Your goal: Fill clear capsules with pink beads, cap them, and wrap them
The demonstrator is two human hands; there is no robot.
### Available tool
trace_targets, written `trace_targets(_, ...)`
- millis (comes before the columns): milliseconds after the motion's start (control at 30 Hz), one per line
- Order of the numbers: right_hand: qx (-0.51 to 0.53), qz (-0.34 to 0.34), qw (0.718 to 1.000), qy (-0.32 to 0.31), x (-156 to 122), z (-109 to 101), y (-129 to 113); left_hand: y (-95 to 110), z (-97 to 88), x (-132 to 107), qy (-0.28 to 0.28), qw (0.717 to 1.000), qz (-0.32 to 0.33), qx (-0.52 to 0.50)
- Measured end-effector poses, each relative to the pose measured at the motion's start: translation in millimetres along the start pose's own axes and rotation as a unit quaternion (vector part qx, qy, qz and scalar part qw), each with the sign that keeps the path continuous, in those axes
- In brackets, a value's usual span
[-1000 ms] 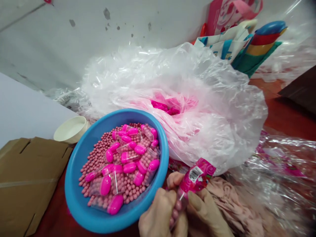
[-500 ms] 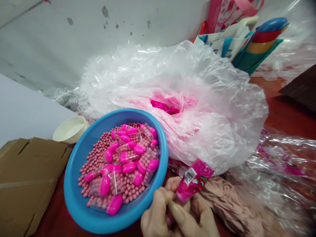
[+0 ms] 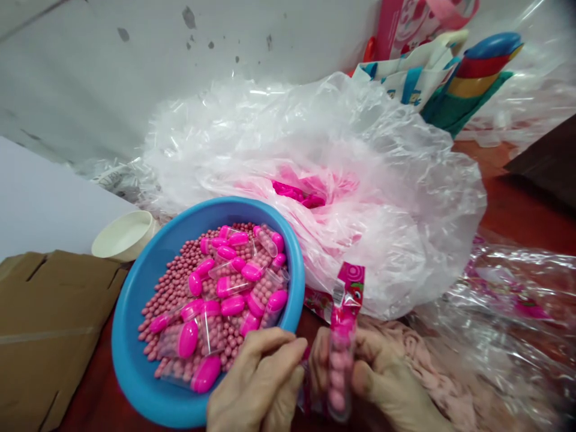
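My right hand [image 3: 382,366] is closed around a small clear container of pink balls [image 3: 339,375], held upright. A printed pink sleeve [image 3: 348,300] with a cartoon face and part of a barcode covers its upper part. Beside it, my left hand [image 3: 261,384] is closed near the basin's front right rim. A bit of pink shows at its fingertips, too unclear to name. The blue basin [image 3: 130,366] holds loose pink balls [image 3: 168,294] and several clear containers with bright pink caps [image 3: 186,339], filled with the same balls.
Behind the basin spreads a large clear plastic bag [image 3: 382,156] with bright pink pieces inside. Cardboard [image 3: 49,324] and a white bowl [image 3: 126,235] stand left. Crumpled pinkish cloth [image 3: 432,372] and clear wrappers [image 3: 504,312] lie right. Cloth bags [image 3: 405,78] stand at the back.
My hands were together around the sleeved container, which leaned right. Now my left hand has moved left, away from it, and my right hand holds the container upright, its balls showing.
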State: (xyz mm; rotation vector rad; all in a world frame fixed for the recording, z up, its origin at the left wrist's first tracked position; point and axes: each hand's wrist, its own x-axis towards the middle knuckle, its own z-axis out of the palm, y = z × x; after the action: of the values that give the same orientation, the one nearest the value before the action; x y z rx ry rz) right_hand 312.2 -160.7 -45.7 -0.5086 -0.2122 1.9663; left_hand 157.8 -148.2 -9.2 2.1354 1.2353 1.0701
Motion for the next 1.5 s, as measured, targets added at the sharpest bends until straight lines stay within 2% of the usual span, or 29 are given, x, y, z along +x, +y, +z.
trace_targets(67, 0.055, 0.042, 0.996, -0.051, -1, 1, 5, -2, -5.5, 12, -0.058, 0.995, 0.08, -0.008)
trace_targets(133, 0.082, 0.054, 0.994, -0.052, -2, 6, 9, -2, -5.8, 22, -0.073, 0.99, 0.12, -0.014)
trace_targets(200, 0.085, 0.045, 0.995, -0.041, -2, 11, 12, -1, -4.2, 29, -0.06, 0.989, 0.135, -0.016)
trace_targets(267, 0.083, 0.031, 0.994, -0.058, 0, 15, 14, 1, -4.0, 33, -0.055, 0.988, 0.141, -0.012)
trace_targets(367, 0.087, 0.026, 0.993, -0.077, 2, 15, 15, 3, -7.9, 36, -0.07, 0.985, 0.154, 0.044)
trace_targets(533, 0.063, 0.055, 0.994, -0.069, 6, 4, 17, 5, -15.0, 38, -0.101, 0.952, 0.235, 0.167)
trace_targets(600, 0.043, 0.077, 0.992, -0.092, 8, -1, 17, 4, -15.9, 39, -0.112, 0.944, 0.246, 0.188)
trace_targets(700, 0.02, 0.108, 0.987, -0.115, 9, -6, 20, 5, -16.6, 41, -0.142, 0.939, 0.246, 0.195)
trace_targets(800, 0.006, 0.102, 0.988, -0.112, 10, -11, 27, 8, -17.1, 43, -0.16, 0.944, 0.235, 0.167)
trace_targets(933, -0.005, 0.083, 0.986, -0.144, 14, -22, 40, 12, -16.0, 44, -0.139, 0.965, 0.192, 0.116)
trace_targets(1033, -0.011, 0.068, 0.988, -0.14, 14, -26, 43, 12, -13.4, 40, -0.138, 0.972, 0.16, 0.1)
trace_targets(1300, -0.028, 0.033, 0.992, -0.116, 16, -27, 39, 3, -9.3, 34, -0.115, 0.977, 0.158, 0.086)
trace_targets(1500, -0.026, 0.065, 0.993, -0.096, 11, -20, 31, 2, -6.8, 27, -0.102, 0.982, 0.132, 0.093)
